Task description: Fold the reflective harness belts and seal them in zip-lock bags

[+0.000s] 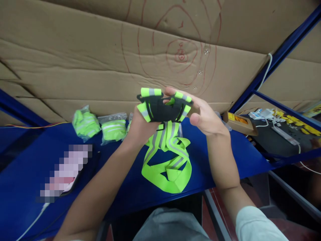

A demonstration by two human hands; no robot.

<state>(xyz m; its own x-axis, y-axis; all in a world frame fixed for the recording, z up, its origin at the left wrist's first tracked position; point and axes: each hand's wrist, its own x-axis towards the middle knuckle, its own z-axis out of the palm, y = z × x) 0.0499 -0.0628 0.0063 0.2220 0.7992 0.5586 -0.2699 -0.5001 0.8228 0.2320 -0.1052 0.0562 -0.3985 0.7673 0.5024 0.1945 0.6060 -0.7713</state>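
Observation:
A black plastic piece (165,110) with neon green and grey reflective straps looped through its slots is held up above the blue table. My left hand (142,125) grips its left side, the fingers mostly hidden behind it. At its right side is my right hand (200,112), thumb apart from the fingers, which reach behind the top edge; the strap end there rests against them. From the black piece, long green reflective straps (179,182) hang down and lie in loops on the table. A small black buckle (160,127) shows just below the piece.
Bagged green straps (86,124) and another bag (114,130) lie at the back left of the blue table (120,197). A phone (66,170) with a cable is at left. An open cardboard box (240,123) sits at right, by a blue frame. Cardboard (100,50) stands behind.

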